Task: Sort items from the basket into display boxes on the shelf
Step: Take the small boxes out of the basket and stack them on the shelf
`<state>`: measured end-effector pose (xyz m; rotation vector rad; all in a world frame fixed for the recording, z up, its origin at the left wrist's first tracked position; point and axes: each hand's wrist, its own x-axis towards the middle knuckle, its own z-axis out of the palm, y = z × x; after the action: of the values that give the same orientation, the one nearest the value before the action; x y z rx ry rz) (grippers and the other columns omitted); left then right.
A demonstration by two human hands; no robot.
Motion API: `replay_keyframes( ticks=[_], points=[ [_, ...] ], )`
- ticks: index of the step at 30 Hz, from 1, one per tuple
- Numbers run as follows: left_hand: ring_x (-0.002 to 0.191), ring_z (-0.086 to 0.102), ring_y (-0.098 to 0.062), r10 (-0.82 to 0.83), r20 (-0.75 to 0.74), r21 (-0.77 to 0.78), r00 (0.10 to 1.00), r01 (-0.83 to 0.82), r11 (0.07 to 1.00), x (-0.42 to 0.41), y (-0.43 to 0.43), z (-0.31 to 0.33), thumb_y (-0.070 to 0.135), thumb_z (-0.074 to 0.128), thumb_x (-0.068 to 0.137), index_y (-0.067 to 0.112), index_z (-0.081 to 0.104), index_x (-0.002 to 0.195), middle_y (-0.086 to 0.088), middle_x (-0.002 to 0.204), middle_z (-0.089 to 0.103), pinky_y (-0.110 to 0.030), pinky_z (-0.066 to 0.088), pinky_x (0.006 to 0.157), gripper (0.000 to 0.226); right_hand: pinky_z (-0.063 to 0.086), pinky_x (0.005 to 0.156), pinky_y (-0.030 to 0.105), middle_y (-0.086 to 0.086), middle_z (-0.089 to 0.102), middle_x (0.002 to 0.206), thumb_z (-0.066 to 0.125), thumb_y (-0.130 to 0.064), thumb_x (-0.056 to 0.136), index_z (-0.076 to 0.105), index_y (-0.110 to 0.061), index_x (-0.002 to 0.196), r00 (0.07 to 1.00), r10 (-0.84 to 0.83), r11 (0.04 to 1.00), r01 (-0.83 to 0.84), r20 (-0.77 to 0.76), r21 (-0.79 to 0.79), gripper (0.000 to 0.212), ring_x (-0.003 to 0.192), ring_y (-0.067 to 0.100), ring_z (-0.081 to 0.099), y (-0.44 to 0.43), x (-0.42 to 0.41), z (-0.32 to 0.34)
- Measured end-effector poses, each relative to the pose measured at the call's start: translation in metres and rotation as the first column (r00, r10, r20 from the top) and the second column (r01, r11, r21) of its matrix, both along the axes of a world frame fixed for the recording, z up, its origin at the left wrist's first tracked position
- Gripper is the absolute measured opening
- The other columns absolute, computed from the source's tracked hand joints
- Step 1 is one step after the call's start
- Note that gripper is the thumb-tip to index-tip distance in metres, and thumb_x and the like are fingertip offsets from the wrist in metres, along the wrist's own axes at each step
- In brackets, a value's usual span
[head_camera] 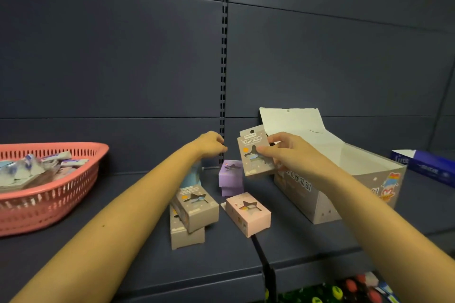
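My right hand point(286, 152) pinches a small grey box point(254, 152) with a star-shaped window, held upright above the shelf just left of the open grey display box point(376, 179). My left hand point(211, 144) hovers beside it with curled fingers and holds nothing that I can see. Below the hands lie more small boxes: a grey one point(197, 209) stacked on another grey one point(186, 236), a pink one point(247, 213), a purple one point(231, 177) and a blue one point(194, 177) partly hidden by my left forearm. A pink basket point(61, 204) at the left holds several wrapped items.
A dark blue box point(428, 165) lies at the far right on the shelf point(98, 253). A slotted upright point(224, 56) runs down the back panel. Colourful goods point(357, 288) show on the lower shelf at bottom right.
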<state>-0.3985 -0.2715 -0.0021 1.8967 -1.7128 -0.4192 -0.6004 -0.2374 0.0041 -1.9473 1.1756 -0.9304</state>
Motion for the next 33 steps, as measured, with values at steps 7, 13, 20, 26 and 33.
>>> replay_keyframes(
  ticks=[7,13,20,26,33],
  points=[
    [0.110,0.057,-0.026,0.216,0.334,-0.273,0.918,-0.125,0.954,0.055,0.048,0.015,0.021,0.049,0.092,0.014,0.062,0.115,-0.005,0.122,0.062,-0.034,0.043,0.083,0.027,0.050,0.058,0.016,-0.001,0.068,0.090,0.065,-0.032,0.086,0.056,-0.013,0.114,0.988,0.156,0.976,-0.157,0.022,0.149,0.035,0.067,0.008,0.061,0.014,0.042,-0.002],
    [0.110,0.057,-0.029,0.355,0.382,-0.320,0.853,-0.239,0.917,0.090,0.093,0.024,0.022,0.049,0.090,0.015,0.063,0.112,-0.006,0.121,0.062,-0.038,0.045,0.087,0.027,0.050,0.061,0.021,-0.005,0.062,0.076,0.065,-0.030,0.087,0.045,-0.018,0.121,0.968,0.249,0.934,-0.230,-0.039,0.273,0.042,0.064,0.007,0.060,0.031,0.076,-0.010],
    [0.109,0.058,-0.030,0.442,0.351,-0.325,0.826,-0.335,0.884,0.118,0.127,0.022,0.023,0.051,0.090,0.016,0.064,0.111,-0.008,0.118,0.064,-0.039,0.045,0.088,0.026,0.046,0.079,0.028,0.004,0.063,0.096,0.055,-0.048,0.088,0.060,-0.011,0.111,0.931,0.162,0.986,-0.141,-0.328,0.088,0.044,0.087,0.013,0.054,0.028,0.088,-0.024],
    [0.106,0.059,-0.032,0.506,0.337,-0.333,0.794,-0.403,0.853,0.136,0.153,0.022,0.023,0.052,0.090,0.015,0.065,0.110,-0.009,0.115,0.066,-0.039,0.046,0.085,0.025,0.049,0.092,0.042,-0.002,0.059,0.116,0.045,-0.059,0.088,0.048,-0.030,0.098,0.884,0.043,0.974,-0.141,-0.466,-0.176,0.031,0.103,0.019,0.056,0.035,0.093,-0.012],
    [0.103,0.060,-0.032,0.571,0.346,-0.344,0.745,-0.465,0.816,0.164,0.193,0.025,0.020,0.052,0.089,0.014,0.066,0.109,-0.009,0.113,0.067,-0.038,0.046,0.083,0.025,0.046,0.087,0.036,-0.002,0.060,0.119,0.047,-0.044,0.092,0.055,-0.026,0.112,0.866,0.081,0.918,-0.258,-0.493,-0.303,0.028,0.107,0.022,0.056,0.056,0.134,0.014]
  ],
)
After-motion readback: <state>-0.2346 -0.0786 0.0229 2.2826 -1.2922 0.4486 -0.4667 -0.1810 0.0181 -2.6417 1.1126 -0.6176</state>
